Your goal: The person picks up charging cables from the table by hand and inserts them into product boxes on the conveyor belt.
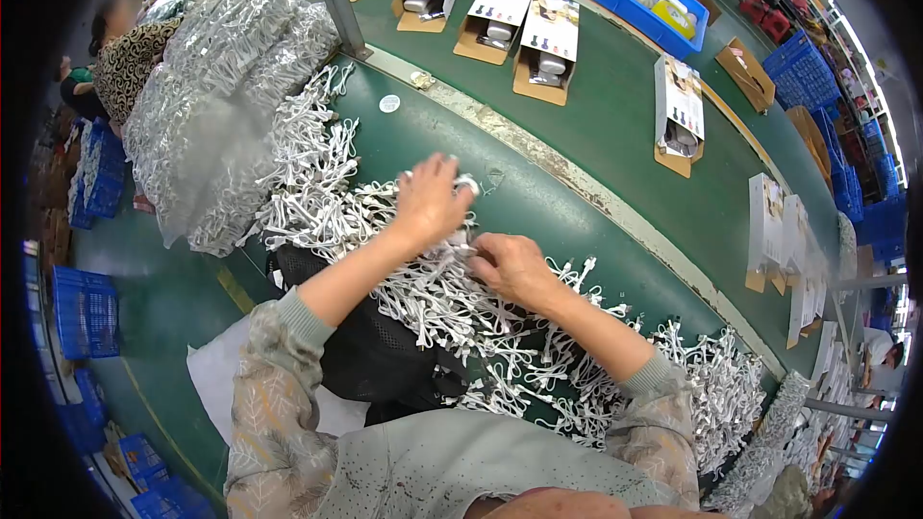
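At the far left, a blue crate (87, 309) stands on the green floor, and above it a person in a patterned top (130, 67) is by a big mound of clear plastic bags (226, 67) with white cables showing inside. Loose white cables (433, 303), looped and tangled, spill from beside the bags across the green table (442, 139), and a black mesh thing (361, 351) lies under their near edge. A round white sticker (389, 104) is on the bare tabletop beyond. The left hand (433, 200) is over the far edge of the cables, fingers bent and blurred, with a white cable end just beside the fingertips; I cannot tell whether it grips anything. Right of it and nearer the body, the right hand (514, 267) has thumb and forefinger drawn together at the cables, seemingly pinching one, though blur leaves that unsure. The step in hand looks like picking single cables out of the tangle; the next move would call for a firm pinch on one and a gentle pull so its neighbours don't come along. Past a worn pale strip (567, 168), open boxes (550, 34) stand in a spaced line, and at the right another heap of cables (716, 389) covers the table's end.
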The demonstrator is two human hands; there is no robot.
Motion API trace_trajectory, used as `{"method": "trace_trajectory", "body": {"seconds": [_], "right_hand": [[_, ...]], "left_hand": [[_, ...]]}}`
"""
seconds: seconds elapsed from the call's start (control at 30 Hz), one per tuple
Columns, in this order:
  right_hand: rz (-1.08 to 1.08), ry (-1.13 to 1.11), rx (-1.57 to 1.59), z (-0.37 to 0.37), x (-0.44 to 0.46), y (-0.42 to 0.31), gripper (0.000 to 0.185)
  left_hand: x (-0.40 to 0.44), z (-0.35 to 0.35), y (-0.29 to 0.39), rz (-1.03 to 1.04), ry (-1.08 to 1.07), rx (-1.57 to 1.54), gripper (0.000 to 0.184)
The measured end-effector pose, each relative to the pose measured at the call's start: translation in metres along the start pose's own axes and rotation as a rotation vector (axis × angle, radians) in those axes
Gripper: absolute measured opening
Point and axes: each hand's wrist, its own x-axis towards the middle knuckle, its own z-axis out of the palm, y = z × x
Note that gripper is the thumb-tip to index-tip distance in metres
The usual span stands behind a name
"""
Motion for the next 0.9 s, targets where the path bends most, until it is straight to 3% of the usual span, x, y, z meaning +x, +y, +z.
{"method": "trace_trajectory", "body": {"seconds": [0.1, 0.17, 0.23, 0.27, 0.33, 0.4, 0.5, 0.9], "right_hand": [[0.066, -0.03, -0.142, -0.037, -0.019, 0.009, 0.02], [0.257, 0.076, -0.098, -0.062, -0.032, 0.013, 0.02], [0.423, 0.092, 0.05, -0.084, -0.044, 0.023, 0.019], [0.454, 0.092, 0.258, -0.091, -0.049, 0.03, 0.019], [0.506, 0.133, 0.551, -0.099, -0.052, 0.042, 0.02], [0.556, 0.209, 0.722, -0.11, -0.045, 0.051, 0.02], [0.554, 0.391, 0.747, -0.12, -0.018, 0.081, 0.019], [0.637, 0.675, 0.511, -0.159, 0.063, 0.156, 0.017]], "left_hand": [[-0.032, -0.019, 0.036, 0.177, -0.201, -0.268, 0.044], [-0.033, -0.012, 0.043, 0.235, -0.323, -0.563, 0.038], [-0.006, -0.018, 0.04, 0.288, -0.107, -0.518, 0.032], [0.01, -0.019, 0.032, 0.355, 0.132, -0.329, 0.028], [0.05, -0.014, 0.004, 0.28, 0.366, -0.239, 0.023], [0.081, -0.013, -0.019, 0.069, 0.303, -0.037, 0.025], [0.101, 0.025, -0.054, 0.174, 0.55, 0.133, 0.027], [0.1, 0.031, -0.053, 0.187, 0.532, 0.163, 0.033]]}}
